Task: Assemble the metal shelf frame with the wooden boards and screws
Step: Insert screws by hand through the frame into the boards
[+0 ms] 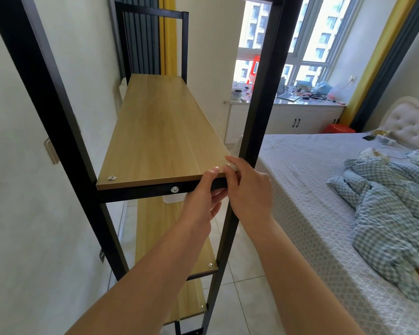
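Note:
A black metal shelf frame (46, 76) stands upright against the left wall. A light wooden board (160, 131) lies on its upper crossbar, with one screw (111, 178) at the near left corner and a bolt (175, 189) in the crossbar below. My left hand (203, 192) grips the board's near right edge and the crossbar, thumb on top. My right hand (248, 187) pinches a small screw (227, 165) with its fingertips on the board's near right corner, beside the right upright. Two lower boards (198, 259) sit beneath.
A bed (324, 213) with a grey cover and a rumpled checked blanket (394, 226) fills the right side, close to the frame. A cluttered windowsill desk (300, 97) lies beyond. White tiled floor (247, 274) shows between shelf and bed.

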